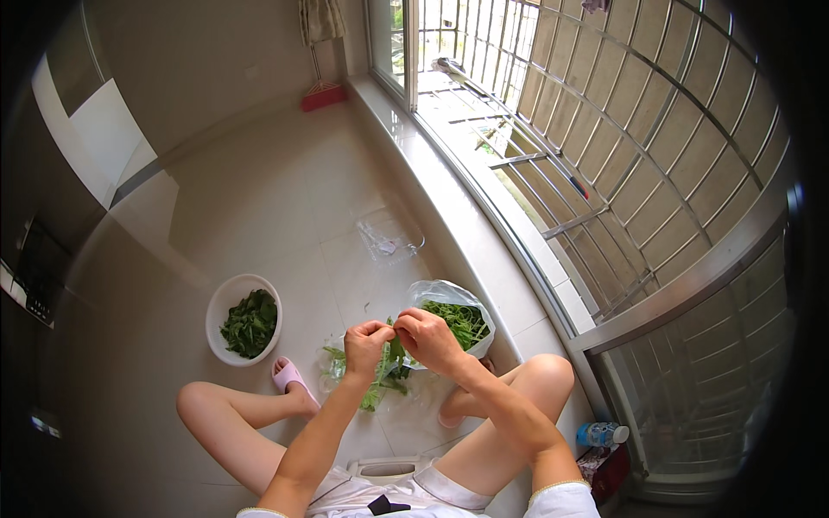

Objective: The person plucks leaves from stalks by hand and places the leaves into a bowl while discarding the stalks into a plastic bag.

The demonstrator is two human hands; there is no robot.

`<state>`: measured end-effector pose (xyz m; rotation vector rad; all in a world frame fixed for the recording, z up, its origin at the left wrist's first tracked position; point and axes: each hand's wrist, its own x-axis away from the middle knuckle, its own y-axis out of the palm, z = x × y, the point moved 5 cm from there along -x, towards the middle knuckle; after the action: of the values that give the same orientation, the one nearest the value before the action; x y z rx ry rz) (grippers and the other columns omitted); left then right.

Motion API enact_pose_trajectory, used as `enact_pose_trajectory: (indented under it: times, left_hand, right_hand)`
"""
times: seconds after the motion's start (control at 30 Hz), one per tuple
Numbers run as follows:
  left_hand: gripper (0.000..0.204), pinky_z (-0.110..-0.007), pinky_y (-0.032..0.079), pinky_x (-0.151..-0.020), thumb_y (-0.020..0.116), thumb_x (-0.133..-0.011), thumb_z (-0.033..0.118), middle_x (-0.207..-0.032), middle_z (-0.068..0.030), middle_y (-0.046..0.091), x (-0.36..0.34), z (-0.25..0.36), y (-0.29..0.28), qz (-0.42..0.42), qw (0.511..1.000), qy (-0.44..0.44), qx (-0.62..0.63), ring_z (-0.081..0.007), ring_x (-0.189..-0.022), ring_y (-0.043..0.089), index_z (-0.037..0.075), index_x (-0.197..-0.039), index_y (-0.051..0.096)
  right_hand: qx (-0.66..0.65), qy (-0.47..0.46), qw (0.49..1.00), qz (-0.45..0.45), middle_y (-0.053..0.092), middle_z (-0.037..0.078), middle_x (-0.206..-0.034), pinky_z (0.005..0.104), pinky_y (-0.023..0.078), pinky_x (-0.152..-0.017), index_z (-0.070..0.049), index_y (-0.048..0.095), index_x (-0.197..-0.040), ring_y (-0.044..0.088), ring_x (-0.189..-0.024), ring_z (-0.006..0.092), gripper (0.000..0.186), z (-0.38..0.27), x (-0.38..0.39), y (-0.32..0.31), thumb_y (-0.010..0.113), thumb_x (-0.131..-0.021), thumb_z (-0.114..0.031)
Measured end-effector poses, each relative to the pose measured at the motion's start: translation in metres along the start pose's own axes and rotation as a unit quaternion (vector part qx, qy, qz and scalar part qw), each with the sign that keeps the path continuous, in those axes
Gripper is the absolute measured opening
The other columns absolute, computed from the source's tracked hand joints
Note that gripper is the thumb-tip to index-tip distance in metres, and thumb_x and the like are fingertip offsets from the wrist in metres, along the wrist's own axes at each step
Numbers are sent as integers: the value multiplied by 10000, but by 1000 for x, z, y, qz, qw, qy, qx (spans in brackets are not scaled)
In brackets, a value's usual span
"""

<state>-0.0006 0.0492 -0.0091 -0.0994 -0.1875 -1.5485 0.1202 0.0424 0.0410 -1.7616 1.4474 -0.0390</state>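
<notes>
A smooth, pale tiled floor (285,250) gleams | a round white plastic basin (216,332) shows smooth sides | a see-through plastic bag (487,325) creases, shiny | a barred silver metal window grille (573,222) glints | a pink open-toed slipper (292,372) looks matt

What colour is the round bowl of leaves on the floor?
White; the bowl shows best in the head view.

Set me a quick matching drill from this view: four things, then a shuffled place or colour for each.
Things:
1. Green leaf
2. Round bowl
3. Clear plastic bag
4. Left slipper

Place or colour:
A. White
B. Pink
C. Between the left hand and right hand
D. Beside the window ledge

Pairs: 1-C, 2-A, 3-D, 4-B
</notes>
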Motion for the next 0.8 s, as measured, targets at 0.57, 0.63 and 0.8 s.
enact_pose_trajectory:
  times: [0.57,0.63,0.8]
  left_hand:
    - [52,-154,225,-338,536,-738,78,-613,14,506,-1,-22,0,-34,959,-159,233,-16,-382,321,30,-752,550]
    - [47,-154,224,-334,533,-739,76,-627,5,517,1,-23,-5,-47,957,-166,235,-17,-377,315,31,-747,544]
    - [99,-157,202,-328,564,-717,64,-643,-16,551,6,-24,0,-92,970,-165,150,-7,-388,322,19,-806,570]
  right_hand:
    - [54,49,997,0,485,150,-721,376,409,-587,-17,449,-766,502,-665,318,50,11,-5,-9,480,-749,-51]
    - [8,85,996,39,491,157,-728,380,404,-588,-6,458,-767,497,-662,324,46,20,-10,-24,477,-747,-43]
    - [-228,269,932,82,518,44,-585,240,403,-472,25,514,-792,481,-509,89,92,53,-4,-43,511,-765,-62]
